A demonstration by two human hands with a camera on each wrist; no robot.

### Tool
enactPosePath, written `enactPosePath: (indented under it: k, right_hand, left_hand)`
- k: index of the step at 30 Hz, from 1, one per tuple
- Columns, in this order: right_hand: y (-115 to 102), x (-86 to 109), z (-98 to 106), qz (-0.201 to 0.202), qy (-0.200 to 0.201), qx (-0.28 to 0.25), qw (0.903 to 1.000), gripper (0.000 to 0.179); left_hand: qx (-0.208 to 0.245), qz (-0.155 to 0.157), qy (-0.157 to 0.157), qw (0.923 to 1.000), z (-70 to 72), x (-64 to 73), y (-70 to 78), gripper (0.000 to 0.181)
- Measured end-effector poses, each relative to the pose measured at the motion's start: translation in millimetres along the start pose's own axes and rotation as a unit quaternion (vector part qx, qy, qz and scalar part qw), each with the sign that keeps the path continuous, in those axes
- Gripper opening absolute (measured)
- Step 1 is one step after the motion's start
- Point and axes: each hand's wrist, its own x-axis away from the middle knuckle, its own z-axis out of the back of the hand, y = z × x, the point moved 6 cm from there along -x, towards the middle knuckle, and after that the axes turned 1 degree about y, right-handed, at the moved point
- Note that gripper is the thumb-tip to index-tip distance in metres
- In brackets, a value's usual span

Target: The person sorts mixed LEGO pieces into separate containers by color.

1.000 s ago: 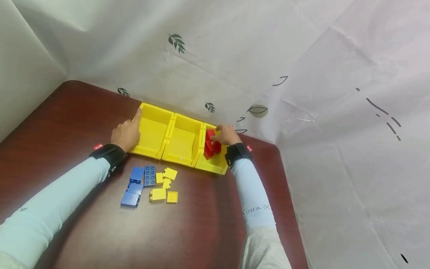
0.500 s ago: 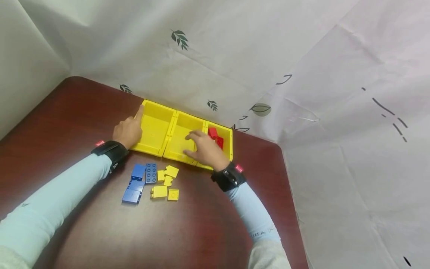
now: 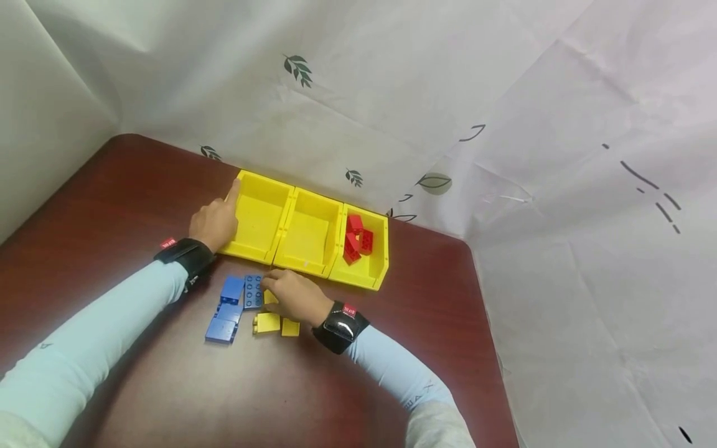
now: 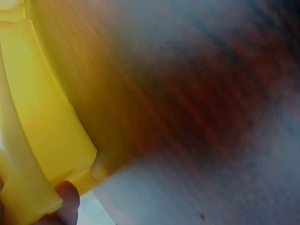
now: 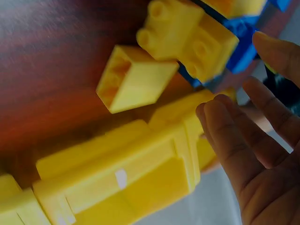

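Observation:
My left hand [image 3: 214, 224] grips the end wall of the left yellow bin [image 3: 254, 252], index finger along the rim; a fingertip [image 4: 68, 199] curls round that wall in the left wrist view. My right hand [image 3: 297, 297] hovers over the yellow toy bricks [image 3: 267, 323], hiding some of them. In the right wrist view its fingers [image 5: 227, 133] are spread, with nothing between them, apart from a yellow brick [image 5: 145, 79]. Left of that hand lie several blue toy bricks [image 3: 228, 312], including a studded one [image 3: 253, 291].
The middle yellow bin [image 3: 305, 264] and the right yellow bin [image 3: 381, 274] join the left one in a row. Several red bricks [image 3: 354, 239] lie in the right bin. A pale curtain [image 3: 392, 112] hangs behind the brown table [image 3: 269, 392].
My right hand has left the red bricks in the right bin, passed in front of the middle bin and come down over the yellow bricks. My left hand stays on the left bin.

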Motion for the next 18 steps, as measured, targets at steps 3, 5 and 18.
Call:
enactPosePath:
  k: [3,5,18]
  right_hand:
    - [-2.4,-0.2,-8.4,0.009,0.006,0.008,0.9999,0.031]
    - [-3.5,0.6,-12.7,0.017,0.013,0.016,0.9996,0.028]
    - [-3.6,2.0,-18.5,0.018,0.034,0.036,0.9986,0.024]
  left_hand:
    - [-0.002,-0.002,0.001,1.0,0.4,0.0,0.3,0.08]
    - [-0.003,-0.004,0.002,1.0,0.4,-0.1,0.9,0.08]
    - [-0.006,0.002,-0.001,1.0,0.0,-0.5,1.5,0.08]
